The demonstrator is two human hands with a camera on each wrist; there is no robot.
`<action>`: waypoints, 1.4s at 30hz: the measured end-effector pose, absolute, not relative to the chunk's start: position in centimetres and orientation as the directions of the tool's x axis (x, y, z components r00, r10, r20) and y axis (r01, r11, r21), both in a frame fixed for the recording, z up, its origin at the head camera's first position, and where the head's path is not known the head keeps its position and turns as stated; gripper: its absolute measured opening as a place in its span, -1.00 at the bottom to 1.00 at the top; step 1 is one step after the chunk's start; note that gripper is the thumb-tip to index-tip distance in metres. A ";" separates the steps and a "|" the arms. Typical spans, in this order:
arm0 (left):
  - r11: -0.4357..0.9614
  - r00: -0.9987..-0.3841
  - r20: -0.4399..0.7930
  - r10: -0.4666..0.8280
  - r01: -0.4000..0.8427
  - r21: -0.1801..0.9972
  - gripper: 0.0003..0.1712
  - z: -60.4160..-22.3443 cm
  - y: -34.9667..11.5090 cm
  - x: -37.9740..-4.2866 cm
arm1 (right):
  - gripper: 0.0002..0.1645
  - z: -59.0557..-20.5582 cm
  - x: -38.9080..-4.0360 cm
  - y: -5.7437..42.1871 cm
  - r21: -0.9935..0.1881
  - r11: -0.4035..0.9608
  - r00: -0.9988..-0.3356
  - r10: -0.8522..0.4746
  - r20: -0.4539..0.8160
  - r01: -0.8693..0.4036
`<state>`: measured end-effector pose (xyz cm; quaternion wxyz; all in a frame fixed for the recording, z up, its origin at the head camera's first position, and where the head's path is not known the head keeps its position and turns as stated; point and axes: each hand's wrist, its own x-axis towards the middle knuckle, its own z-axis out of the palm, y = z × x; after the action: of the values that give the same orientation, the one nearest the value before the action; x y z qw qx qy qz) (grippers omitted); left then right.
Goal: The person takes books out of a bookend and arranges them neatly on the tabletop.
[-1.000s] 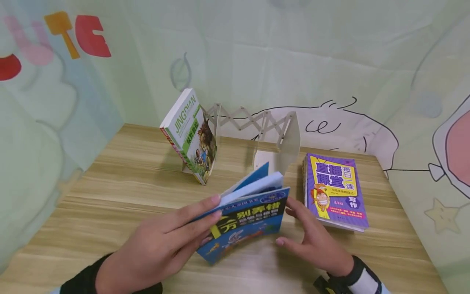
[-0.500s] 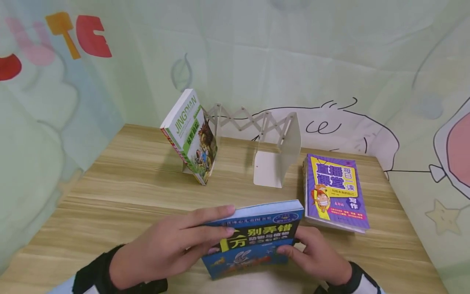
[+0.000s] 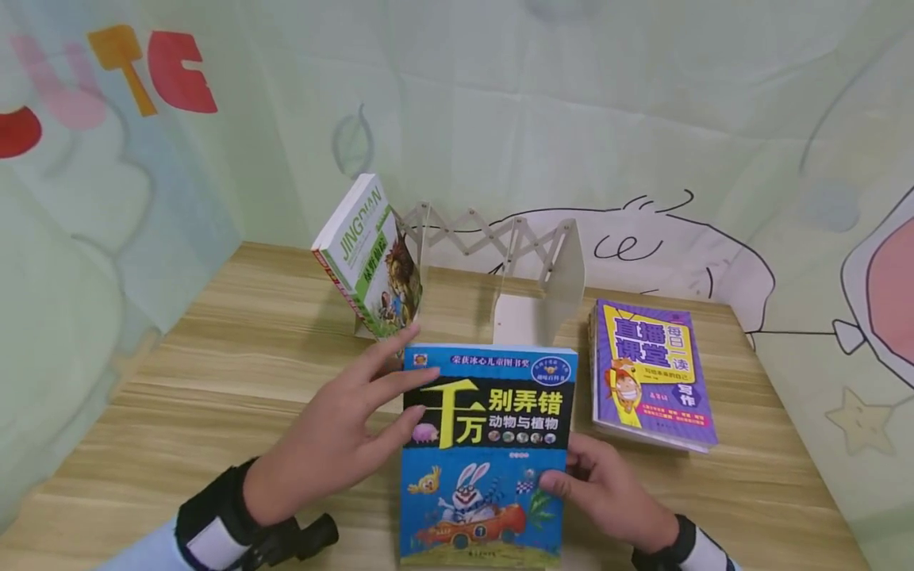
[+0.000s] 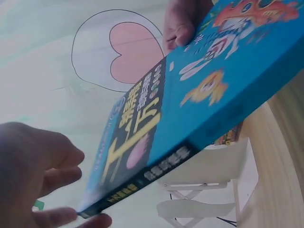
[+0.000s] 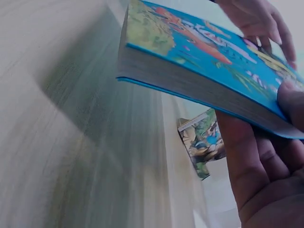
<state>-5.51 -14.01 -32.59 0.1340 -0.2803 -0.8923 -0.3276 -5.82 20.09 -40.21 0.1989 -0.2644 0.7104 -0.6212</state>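
Observation:
A blue children's book [image 3: 485, 468] with a rabbit in a carrot car on its cover faces up toward me, close over the table. My right hand [image 3: 617, 488] pinches its right edge, thumb on the cover and fingers underneath, as the right wrist view shows along the page block [image 5: 190, 85]. My left hand [image 3: 336, 420] is at the upper left corner, its fingers spread and loosely extended over the edge. From the left wrist, the book's spine [image 4: 166, 164] runs toward the left hand's fingertips [image 4: 59, 216].
Behind the book stands a white expandable bookend [image 3: 564, 277] with a zigzag back. A green and white book [image 3: 374, 254] leans tilted at its left end. At the right lies a stack of books, a purple one [image 3: 653, 373] on top. A printed cloth [image 3: 571, 119] hangs behind the table [image 3: 214, 357].
The book, partly spread a second ago, is now closed and turned with its cover facing up. The right hand has taken hold of its right edge; the left hand's fingers have loosened from it.

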 end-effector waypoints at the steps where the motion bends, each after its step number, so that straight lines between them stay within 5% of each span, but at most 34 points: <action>1: 0.639 -0.817 0.408 0.408 0.574 0.512 -0.52 -32.7 -14.0 -5.5 | -0.55 -40.3 -5.9 20.1 -0.990 0.106 -0.796 -0.606 0.013 -0.097; 5: 0.660 -0.827 0.394 0.400 0.558 0.502 -0.56 -33.3 -14.1 -5.7 | -0.44 -40.7 -6.6 20.1 -0.987 0.156 -0.827 -0.548 -0.125 0.046; 10: 0.677 -0.832 0.385 0.399 0.550 0.489 -0.53 -33.7 -14.1 -6.0 | -0.38 -41.5 -7.2 19.9 -0.967 0.133 -0.782 -0.569 -0.254 0.217; 21: 0.678 -0.853 0.334 0.400 0.521 0.518 -0.54 -34.2 -14.1 -6.1 | -0.39 -43.4 -7.9 19.3 -0.909 0.147 -0.750 -0.523 -0.405 0.389; 37: 0.698 -0.871 0.251 0.422 0.489 0.524 -0.48 -35.3 -13.5 -6.8 | -0.21 -43.3 -8.0 19.7 -0.868 0.474 -0.856 -0.375 -0.354 0.151; 42: 0.698 -0.870 0.251 0.424 0.490 0.522 -0.46 -35.6 -13.3 -6.9 | -0.32 -42.1 -7.0 19.8 -0.812 0.576 -0.905 -0.294 -0.308 0.089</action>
<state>-6.93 -13.31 -35.59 0.0556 -0.2485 -0.9197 -0.2989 -6.99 19.79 -42.14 0.2098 -0.0594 0.8627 -0.4564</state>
